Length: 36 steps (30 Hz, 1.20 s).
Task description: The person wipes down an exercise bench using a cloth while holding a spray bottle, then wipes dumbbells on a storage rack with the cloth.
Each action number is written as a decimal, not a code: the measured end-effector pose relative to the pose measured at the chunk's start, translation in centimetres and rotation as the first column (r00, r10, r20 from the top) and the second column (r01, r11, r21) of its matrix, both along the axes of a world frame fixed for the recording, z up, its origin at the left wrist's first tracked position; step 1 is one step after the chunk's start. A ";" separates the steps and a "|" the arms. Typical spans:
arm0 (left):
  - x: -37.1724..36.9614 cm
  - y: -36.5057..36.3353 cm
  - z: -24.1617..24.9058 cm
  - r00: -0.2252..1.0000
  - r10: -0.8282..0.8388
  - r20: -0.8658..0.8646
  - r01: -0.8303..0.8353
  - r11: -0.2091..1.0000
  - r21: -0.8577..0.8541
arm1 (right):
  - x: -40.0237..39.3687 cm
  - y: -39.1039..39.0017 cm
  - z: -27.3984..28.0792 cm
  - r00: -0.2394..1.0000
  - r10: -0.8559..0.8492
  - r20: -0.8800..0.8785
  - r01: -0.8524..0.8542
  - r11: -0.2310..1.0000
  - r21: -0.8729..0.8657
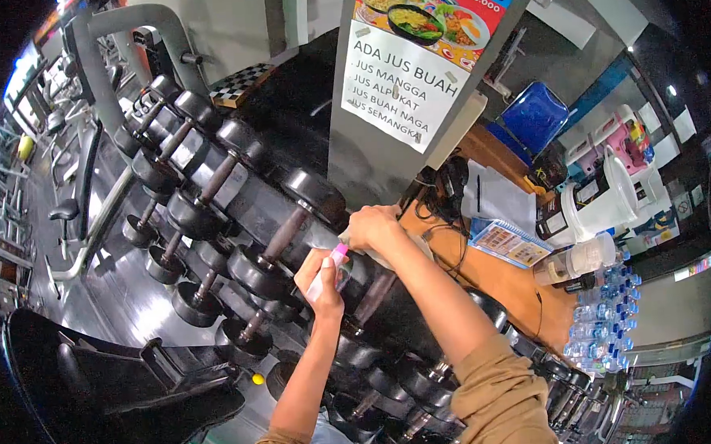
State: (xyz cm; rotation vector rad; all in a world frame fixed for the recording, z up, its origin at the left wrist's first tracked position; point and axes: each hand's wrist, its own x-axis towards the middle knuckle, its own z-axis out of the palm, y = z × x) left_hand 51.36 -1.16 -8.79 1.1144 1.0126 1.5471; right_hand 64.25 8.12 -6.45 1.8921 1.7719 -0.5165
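Observation:
My left hand [321,281] is wrapped round a small clear spray bottle [327,278] with a pink top [339,253]. The bottle tilts up toward my right hand [373,226], whose fingers are curled over a pale cloth, mostly hidden beneath them. Both hands are close together above the upper row of a dumbbell rack. Directly beside them lies a black dumbbell [283,235] with a worn grey handle. Another dumbbell handle [374,299] shows between my forearms.
A wooden desk [485,288] on the right holds cables, a spiral-bound calendar [512,243], plastic jars and several water bottles [602,322]. A grey post with a juice sign [401,85] stands ahead. A black padded bench [117,391] is at lower left, near a yellow ball [258,379].

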 end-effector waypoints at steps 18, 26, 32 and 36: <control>0.1 0.0 -0.8 0.991 0.125 -0.046 -0.120 0.988 0.096 | -0.7 -1.4 2.2 0.983 0.183 0.021 -0.185 0.978 0.100; -0.1 0.1 -1.3 0.988 0.148 -0.036 -0.145 0.987 0.075 | -2.8 -2.2 0.2 0.890 0.368 0.269 -0.341 0.929 -0.144; -0.1 -0.7 -0.3 0.995 0.099 -0.005 -0.098 0.994 0.043 | 0.8 -7.6 0.8 0.703 0.666 0.249 -0.704 0.602 0.378; 0.1 -0.9 0.0 0.990 0.141 0.001 -0.141 0.989 0.032 | 1.7 -9.4 3.7 0.726 0.664 0.179 -0.663 0.607 0.439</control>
